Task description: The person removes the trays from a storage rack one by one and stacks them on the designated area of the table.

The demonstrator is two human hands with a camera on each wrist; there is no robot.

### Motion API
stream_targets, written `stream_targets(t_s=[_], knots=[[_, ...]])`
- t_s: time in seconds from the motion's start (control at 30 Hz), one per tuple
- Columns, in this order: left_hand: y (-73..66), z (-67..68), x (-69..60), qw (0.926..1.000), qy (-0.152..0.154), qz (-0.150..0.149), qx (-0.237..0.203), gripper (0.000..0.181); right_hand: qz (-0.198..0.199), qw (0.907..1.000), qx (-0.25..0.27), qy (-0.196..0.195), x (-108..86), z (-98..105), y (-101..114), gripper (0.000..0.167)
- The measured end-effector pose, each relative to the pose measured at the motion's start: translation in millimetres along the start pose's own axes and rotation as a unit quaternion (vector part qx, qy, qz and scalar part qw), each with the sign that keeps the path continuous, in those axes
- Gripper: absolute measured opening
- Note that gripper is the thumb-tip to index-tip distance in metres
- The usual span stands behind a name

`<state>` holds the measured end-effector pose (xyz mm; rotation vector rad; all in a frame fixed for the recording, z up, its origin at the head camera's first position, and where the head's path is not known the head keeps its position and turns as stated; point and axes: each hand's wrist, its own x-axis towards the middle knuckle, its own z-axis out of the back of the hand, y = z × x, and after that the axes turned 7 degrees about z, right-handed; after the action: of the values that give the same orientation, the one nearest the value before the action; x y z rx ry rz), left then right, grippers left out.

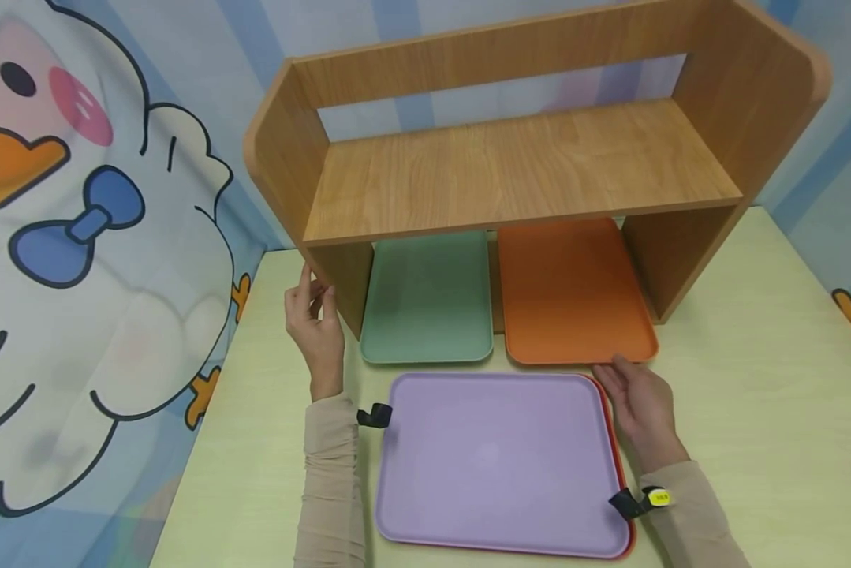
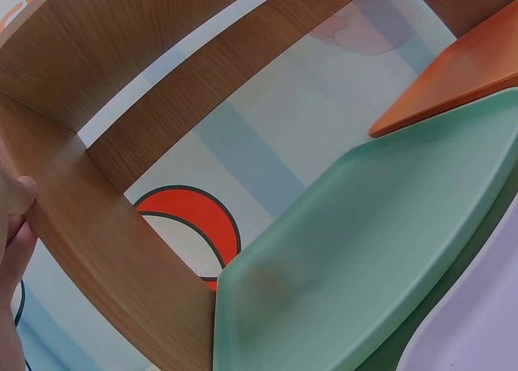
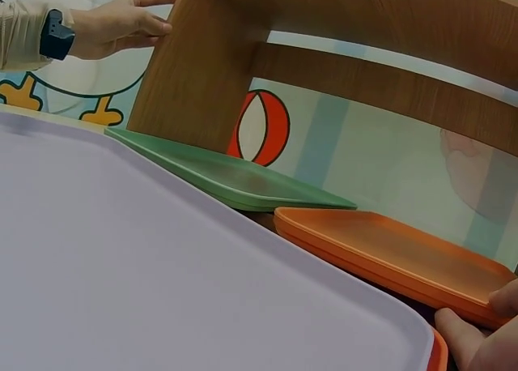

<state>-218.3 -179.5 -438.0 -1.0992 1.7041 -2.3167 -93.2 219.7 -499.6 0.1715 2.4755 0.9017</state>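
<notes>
My left hand point(image 1: 316, 331) touches the left side panel point(image 3: 194, 71) of a wooden shelf point(image 1: 524, 166) near its front edge, fingers fairly straight. At the front right corner of an orange tray point(image 1: 574, 292), my right hand point(image 1: 641, 406) pinches the rim, with one digit above and one below in the right wrist view. The orange tray looks doubled there, as if stacked. Left of it, a green tray point(image 1: 428, 300) lies in the lower compartment. Both trays stick out in front of the shelf. Nearer lies a purple tray point(image 1: 503, 465), with a red tray point(image 1: 618, 450) showing beneath its right edge.
The shelf stands at the back of a pale yellow-green table point(image 1: 773, 394). Its upper board point(image 1: 517, 170) bears nothing. Cartoon-printed cloth point(image 1: 148, 331) hangs along the left and back. Both forearms have beige sleeves and black wrist mounts.
</notes>
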Motion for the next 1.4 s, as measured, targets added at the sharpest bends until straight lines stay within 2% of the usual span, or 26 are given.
stream_targets(t_s=[0.13,0.33,0.5,0.57,0.7,0.8,0.9,1.03,1.13,1.4], knots=[[-1.1,1.5,-0.1,1.0000,-0.002,0.000,0.000,0.047,-0.001,1.0000,0.008,-0.001,1.4,-1.3,-0.4,0.070],[-1.7,4.2,0.1,1.0000,-0.006,-0.001,0.007,0.047,0.004,0.9984,0.050,0.026,1.6,-2.2,0.2,0.076],[-1.7,7.2,-0.7,0.9999,-0.004,0.004,0.012,0.047,0.012,0.9957,0.082,0.042,0.7,-1.4,-0.5,0.055],[-2.3,8.5,-1.1,0.9999,-0.003,0.004,0.012,0.047,0.016,0.9945,0.090,0.052,0.0,-0.9,-0.9,0.052],[-3.2,10.4,-1.4,0.9999,-0.006,0.005,0.015,0.047,0.025,0.9942,0.075,0.073,-1.9,-0.1,-1.2,0.069],[-3.7,11.4,-1.4,0.9998,-0.008,0.006,0.015,0.047,0.029,0.9943,0.066,0.079,-3.9,-0.7,-0.7,0.074],[-3.7,11.8,-1.3,0.9998,-0.009,0.006,0.015,0.047,0.027,0.9933,0.074,0.084,-6.1,-1.0,1.2,0.063],[-3.2,10.7,-0.6,0.9999,-0.010,0.007,0.011,0.047,0.035,0.9908,0.090,0.094,-7.1,0.6,4.2,0.031],[-4.4,8.0,-0.7,0.9999,-0.009,0.011,0.005,0.047,0.043,0.9902,0.092,0.096,-8.4,3.4,6.1,0.023],[-4.9,-1.1,-0.9,0.9998,-0.012,0.013,0.011,0.048,0.059,0.9884,0.078,0.117,-12.9,9.1,11.9,0.027]])
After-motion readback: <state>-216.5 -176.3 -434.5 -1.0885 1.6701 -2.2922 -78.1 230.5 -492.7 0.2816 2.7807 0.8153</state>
